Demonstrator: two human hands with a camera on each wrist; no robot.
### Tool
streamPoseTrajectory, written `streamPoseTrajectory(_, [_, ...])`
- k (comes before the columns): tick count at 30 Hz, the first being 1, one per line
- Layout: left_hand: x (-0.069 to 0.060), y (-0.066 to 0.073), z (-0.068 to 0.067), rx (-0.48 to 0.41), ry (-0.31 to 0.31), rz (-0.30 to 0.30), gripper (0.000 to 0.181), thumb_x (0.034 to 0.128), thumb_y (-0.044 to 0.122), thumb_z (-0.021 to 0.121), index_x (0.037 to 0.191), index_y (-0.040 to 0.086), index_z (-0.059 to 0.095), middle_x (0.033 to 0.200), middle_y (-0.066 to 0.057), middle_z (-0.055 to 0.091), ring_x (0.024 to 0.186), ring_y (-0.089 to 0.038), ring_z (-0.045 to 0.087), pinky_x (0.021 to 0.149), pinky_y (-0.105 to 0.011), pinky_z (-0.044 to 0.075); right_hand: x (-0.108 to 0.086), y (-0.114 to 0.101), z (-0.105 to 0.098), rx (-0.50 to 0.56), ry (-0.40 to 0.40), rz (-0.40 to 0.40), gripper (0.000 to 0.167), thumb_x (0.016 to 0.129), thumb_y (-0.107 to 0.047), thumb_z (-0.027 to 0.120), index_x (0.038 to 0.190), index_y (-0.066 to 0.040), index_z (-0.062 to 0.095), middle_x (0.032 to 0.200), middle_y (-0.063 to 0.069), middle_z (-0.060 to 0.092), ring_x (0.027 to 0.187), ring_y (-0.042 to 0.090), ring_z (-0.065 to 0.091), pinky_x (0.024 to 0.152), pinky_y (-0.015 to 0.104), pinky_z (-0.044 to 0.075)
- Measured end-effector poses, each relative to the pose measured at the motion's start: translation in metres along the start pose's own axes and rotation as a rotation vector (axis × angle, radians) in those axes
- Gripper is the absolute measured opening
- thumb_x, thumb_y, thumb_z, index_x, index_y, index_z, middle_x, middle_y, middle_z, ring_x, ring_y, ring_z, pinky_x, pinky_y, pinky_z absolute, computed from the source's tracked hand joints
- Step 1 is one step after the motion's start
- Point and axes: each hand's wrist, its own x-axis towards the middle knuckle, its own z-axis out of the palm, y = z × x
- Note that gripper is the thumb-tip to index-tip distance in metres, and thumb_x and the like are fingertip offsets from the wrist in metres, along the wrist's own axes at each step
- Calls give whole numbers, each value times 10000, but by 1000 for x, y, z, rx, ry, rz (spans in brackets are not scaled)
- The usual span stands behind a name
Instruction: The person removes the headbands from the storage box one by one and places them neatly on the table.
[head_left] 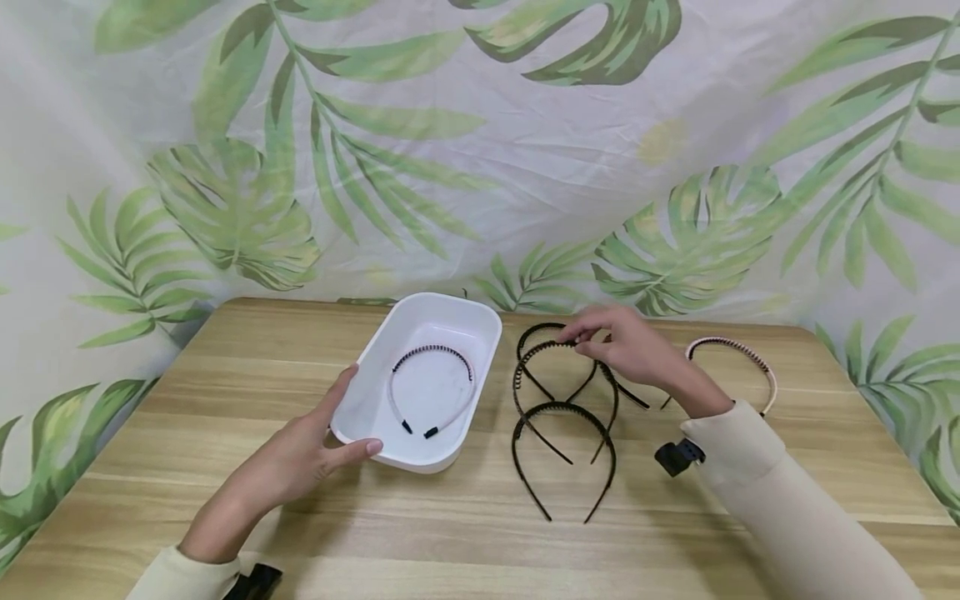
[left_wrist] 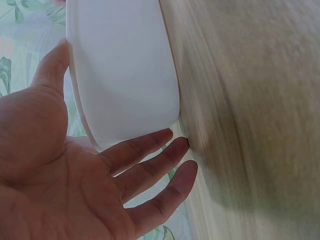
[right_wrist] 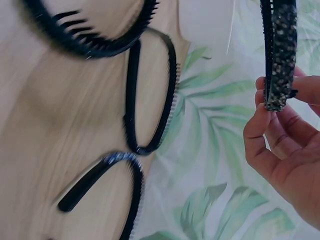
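Observation:
My left hand (head_left: 300,454) spans the near left corner of a white plastic bin (head_left: 345,417), its thumb at the rim and its fingers fairly straight along the wall. Inside the bin lies a pale pink and black headband (head_left: 471,367). A dark headband with a speckled, glittery band (right_wrist: 285,50) is pinched between the thumb and fingers of my right hand (head_left: 626,346), over the table right of the bin. In the head view it overlaps a black headband (head_left: 566,407) nearer me and another black headband (head_left: 543,325) farther back.
At the far right lies a pink and black headband (head_left: 768,375). Dark headband ends (head_left: 637,400) show below my right forearm and hand, the rest hidden. Behind the wooden table (head_left: 225,400) hangs a leaf-patterned cloth (head_left: 420,167).

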Motion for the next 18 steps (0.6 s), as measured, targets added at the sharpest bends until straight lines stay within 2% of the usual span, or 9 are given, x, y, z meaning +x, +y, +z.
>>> streamPoseTrajectory(9, [0,0,0,-2,1,9,1092,957,526,731,1705,200,6,1542,-377,455,1308,-469,582,1053,-677,458,-26,12,-10,-42,-12,66,265,1009,24,620,1194,-76,782,1144,100,761,1006,207,640,839,388,529])
streamPoseTrajectory(14, [-1,0,0,13,5,8,1095,955,538,726,1705,199,4,1531,-384,463,1321,-492,571,1055,-689,451,-38,16,-14,-43,-1,74,258,1004,29,622,1172,-73,790,1134,105,767,965,173,623,779,327,516])
streamPoseTrajectory(18, [0,0,0,15,2,5,1098,954,541,726,1705,204,0,1533,-385,460,1328,-500,564,1058,-693,448,-47,20,-17,-32,8,103,246,1001,24,632,1159,-77,792,1146,99,766,961,150,626,790,310,523])
